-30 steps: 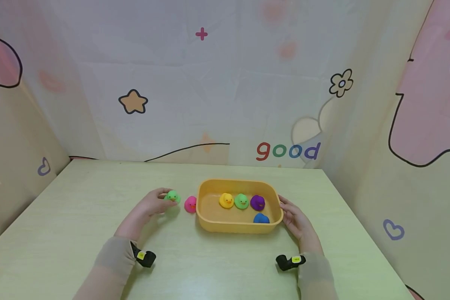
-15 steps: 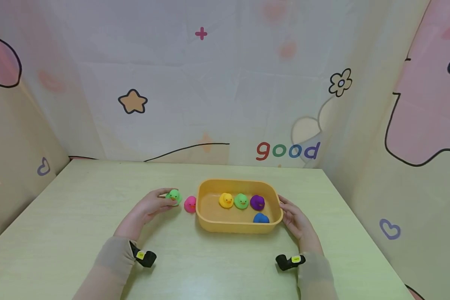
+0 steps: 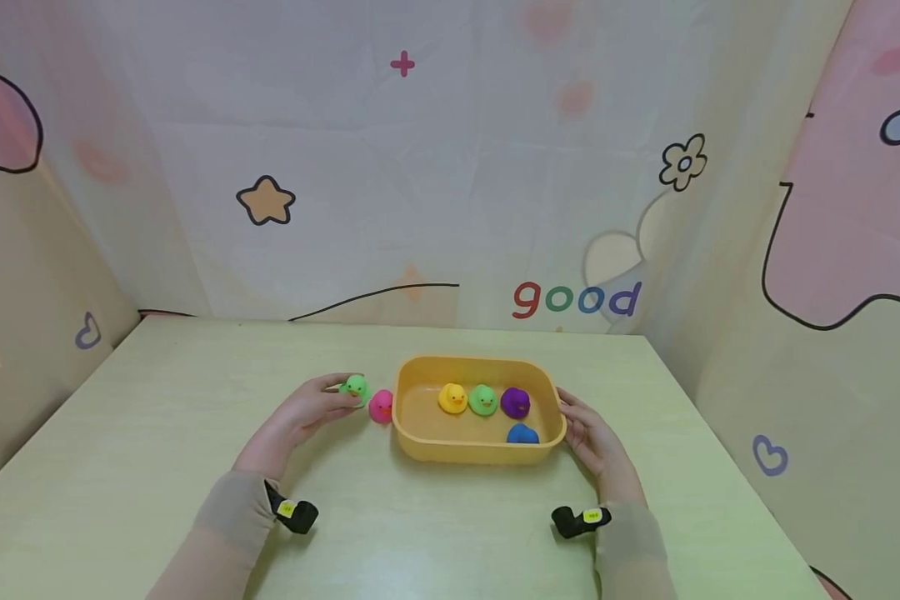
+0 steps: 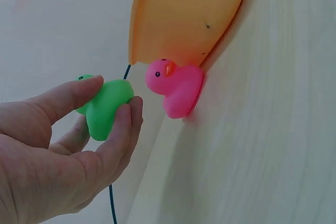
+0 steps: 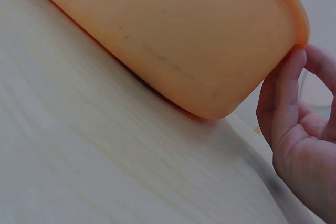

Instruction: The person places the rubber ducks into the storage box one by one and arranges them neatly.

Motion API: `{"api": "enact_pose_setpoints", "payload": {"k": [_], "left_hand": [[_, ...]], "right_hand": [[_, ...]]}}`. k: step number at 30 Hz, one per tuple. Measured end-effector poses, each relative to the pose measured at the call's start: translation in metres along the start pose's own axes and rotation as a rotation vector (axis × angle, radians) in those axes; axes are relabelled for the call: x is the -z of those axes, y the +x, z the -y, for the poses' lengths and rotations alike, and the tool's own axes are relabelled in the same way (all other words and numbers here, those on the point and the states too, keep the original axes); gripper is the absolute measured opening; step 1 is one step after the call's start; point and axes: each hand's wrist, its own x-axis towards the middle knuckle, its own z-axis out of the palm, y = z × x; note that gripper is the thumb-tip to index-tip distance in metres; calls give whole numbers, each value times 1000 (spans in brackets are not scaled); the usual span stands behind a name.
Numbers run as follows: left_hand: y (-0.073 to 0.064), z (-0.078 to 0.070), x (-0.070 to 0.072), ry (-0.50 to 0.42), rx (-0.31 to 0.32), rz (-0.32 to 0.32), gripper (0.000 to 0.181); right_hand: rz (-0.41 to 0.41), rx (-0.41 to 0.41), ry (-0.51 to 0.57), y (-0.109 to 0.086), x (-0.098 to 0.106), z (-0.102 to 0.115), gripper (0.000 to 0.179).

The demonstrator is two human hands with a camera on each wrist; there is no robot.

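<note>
In the head view my left hand point(image 3: 309, 412) pinches a green toy duck point(image 3: 356, 388) above the table, left of a pink toy duck point(image 3: 381, 406). The left wrist view shows thumb and fingers around the green duck's body. The pink duck sits on the table against the left end of a yellow plastic basin point(image 3: 457, 452). My right hand point(image 3: 596, 437) rests its fingers on the basin's right end, just below the rim. Inside the basin sit a yellow duck point(image 3: 453, 399), another green duck point(image 3: 483, 401), a purple duck point(image 3: 515, 403) and a blue duck point(image 3: 522, 434), partly hidden by the front wall.
The pale wooden table point(image 3: 435, 533) runs back to a printed cloth backdrop point(image 3: 450, 167). Similar cloth walls stand at both sides. Each wrist carries a small black camera, the left one point(image 3: 296, 514) and the right one point(image 3: 579, 522) both over the table.
My left hand has moved slightly right and back with the green duck, nearing the pink one. The right hand and the basin stay in place.
</note>
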Motion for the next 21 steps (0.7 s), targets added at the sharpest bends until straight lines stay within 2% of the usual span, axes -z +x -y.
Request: {"api": "enact_pose_setpoints", "payload": {"k": [9, 18, 21], "left_hand": [[7, -6, -12, 1, 8, -13, 55], [20, -23, -36, -26, -13, -9, 58], [24, -28, -49, -37, 3, -49, 59]], "right_hand": [[-11, -8, 33, -1, -1, 0, 43], [0, -21, 50, -2, -4, 2, 58], [2, -18, 47, -1, -4, 2, 58]]}}
